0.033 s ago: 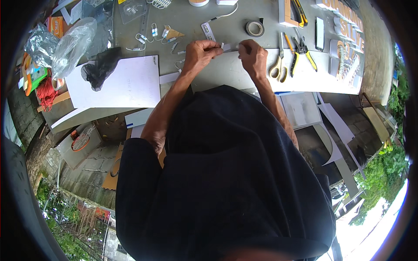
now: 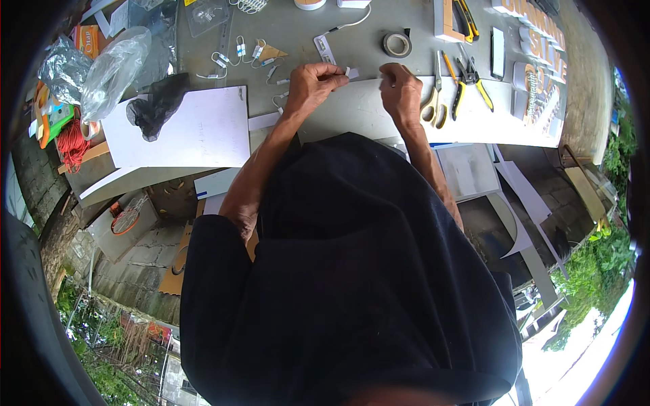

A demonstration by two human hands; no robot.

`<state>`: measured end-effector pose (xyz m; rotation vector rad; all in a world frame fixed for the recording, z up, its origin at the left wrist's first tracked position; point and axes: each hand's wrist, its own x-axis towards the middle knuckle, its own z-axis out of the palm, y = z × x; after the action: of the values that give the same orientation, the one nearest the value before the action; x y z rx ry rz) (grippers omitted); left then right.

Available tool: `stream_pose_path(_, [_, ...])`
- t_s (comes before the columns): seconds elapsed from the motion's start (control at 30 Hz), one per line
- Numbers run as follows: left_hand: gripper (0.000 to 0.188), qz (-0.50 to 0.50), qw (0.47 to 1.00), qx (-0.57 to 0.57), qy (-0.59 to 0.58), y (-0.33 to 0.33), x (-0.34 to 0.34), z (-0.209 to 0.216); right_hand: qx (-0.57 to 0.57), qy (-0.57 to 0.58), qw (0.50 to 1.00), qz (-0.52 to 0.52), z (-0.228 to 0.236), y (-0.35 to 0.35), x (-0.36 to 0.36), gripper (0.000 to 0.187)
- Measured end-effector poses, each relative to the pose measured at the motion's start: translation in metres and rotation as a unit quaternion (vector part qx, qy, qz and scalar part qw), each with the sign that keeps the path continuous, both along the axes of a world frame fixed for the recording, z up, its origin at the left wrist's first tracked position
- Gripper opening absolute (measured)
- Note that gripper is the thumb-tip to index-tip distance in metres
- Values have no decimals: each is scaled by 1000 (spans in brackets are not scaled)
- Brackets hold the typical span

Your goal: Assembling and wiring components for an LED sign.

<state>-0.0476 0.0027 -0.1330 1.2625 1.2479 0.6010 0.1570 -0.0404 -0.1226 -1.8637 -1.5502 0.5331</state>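
Note:
My left hand (image 2: 313, 86) pinches a small white piece (image 2: 349, 72) between thumb and fingertips, over the far edge of a pale board. What exactly this piece is stays too small to tell. My right hand (image 2: 402, 91) hovers a little to the right, fingers curled together; anything in them is hidden. Beyond the left hand lies a white strip (image 2: 325, 49) with a small module and a cable. A roll of black tape (image 2: 397, 44) sits past the right hand. Scissors (image 2: 433, 107) with tan handles lie just right of it, beside yellow-and-black wire strippers (image 2: 467, 84).
Wired LED modules (image 2: 240, 49) trail across the table at left. A white panel (image 2: 196, 139) carries a black plastic bag (image 2: 157, 111); clear plastic bags (image 2: 112, 74) lie further left. A phone (image 2: 497, 53), a utility knife (image 2: 467, 19) and cut-out letters (image 2: 538, 51) occupy the right side.
My right hand has shifted slightly to the right, away from the left hand. The left hand stays nearly in place with the small white piece.

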Motion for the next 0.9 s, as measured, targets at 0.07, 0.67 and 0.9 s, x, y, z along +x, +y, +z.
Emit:
stream_pose_path(0.07, [19,-2,1000,27,-4,-5,0,3,55,-165,984,43,4,-13,21,16])
stream_pose_path(0.67, [11,-158,907,368,133,-7,-8,4,-26,-90,956,277,21,4,-11,15])
stream_pose_path(0.9, [11,-160,905,374,124,-8,-14,4,-57,-25,953,296,14,9,-13,13])
